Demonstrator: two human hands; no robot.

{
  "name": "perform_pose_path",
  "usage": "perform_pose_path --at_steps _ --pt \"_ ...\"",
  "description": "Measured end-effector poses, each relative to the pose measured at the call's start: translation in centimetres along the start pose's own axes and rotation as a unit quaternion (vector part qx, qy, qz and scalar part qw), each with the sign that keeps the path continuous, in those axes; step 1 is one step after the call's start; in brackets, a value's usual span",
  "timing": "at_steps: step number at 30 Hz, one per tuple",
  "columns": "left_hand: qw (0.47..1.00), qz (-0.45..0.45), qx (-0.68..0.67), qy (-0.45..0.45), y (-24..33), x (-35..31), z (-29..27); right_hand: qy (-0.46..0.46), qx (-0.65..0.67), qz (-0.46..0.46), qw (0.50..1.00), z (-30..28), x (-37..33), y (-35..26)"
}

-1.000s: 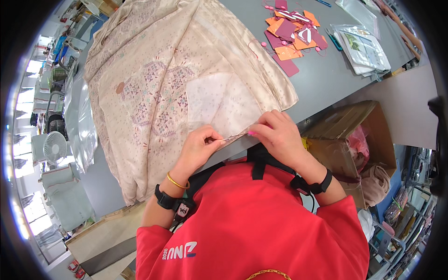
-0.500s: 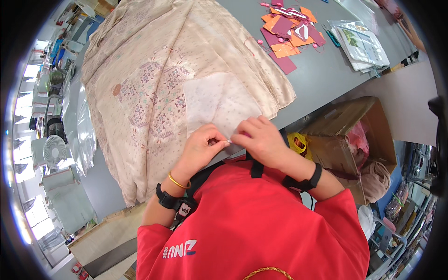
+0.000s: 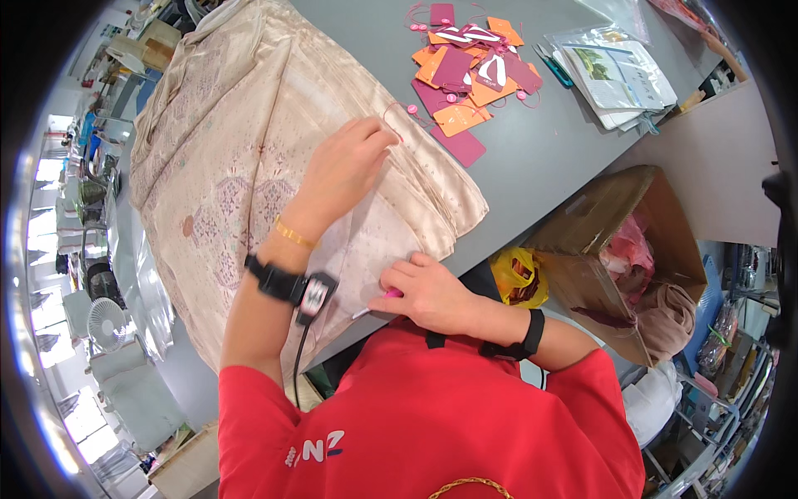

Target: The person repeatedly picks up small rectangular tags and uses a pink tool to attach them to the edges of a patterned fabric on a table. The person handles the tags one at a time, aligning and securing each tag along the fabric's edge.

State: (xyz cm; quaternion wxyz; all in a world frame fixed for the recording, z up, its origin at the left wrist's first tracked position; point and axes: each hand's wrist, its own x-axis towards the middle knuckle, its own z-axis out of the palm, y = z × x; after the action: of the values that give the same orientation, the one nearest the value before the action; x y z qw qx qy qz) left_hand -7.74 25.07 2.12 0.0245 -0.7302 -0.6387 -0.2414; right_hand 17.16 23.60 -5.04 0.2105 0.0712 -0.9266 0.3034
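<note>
My left hand reaches over the folded cream patterned fabric. Its fingers are pinched together at a thin red cord near the fabric's right edge. Close to the front edge, my right hand is curled around a small pink object, mostly covered by the fingers. A small white piece sticks out by its fingertips; I cannot make out its kind. Beneath both hands lies a pale, sheer sheet on the fabric. Past the left hand is a heap of maroon and orange hang tags with cords and pink buttons.
The grey table also bears teal-handled snips and a stack of clear packets. At right below the table stands an open cardboard box with cloth inside, beside a yellow bag. Another person's arm shows far right.
My hands were together over a small white thing at the front edge. Now the left has gone forward to the cord, while the right stays near the edge. The view has shifted slightly.
</note>
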Motion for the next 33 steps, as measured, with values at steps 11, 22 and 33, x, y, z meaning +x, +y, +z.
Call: perform_pose_path --at_steps 11,22,33 --pt "0.979 -0.074 -0.117 -0.151 -4.6 5.3 1.4 0.027 0.039 0.010 0.999 0.0 0.2 0.3" --pt "0.794 -0.191 -0.537 0.211 -3.1 -7.5 -19.4 0.014 0.058 0.072 0.996 0.0 0.3 -0.4" --pt "0.705 -0.449 -0.546 0.055 9.5 -22.8 -6.3 0.056 0.021 0.090 0.994 0.2 1.0 -1.8"
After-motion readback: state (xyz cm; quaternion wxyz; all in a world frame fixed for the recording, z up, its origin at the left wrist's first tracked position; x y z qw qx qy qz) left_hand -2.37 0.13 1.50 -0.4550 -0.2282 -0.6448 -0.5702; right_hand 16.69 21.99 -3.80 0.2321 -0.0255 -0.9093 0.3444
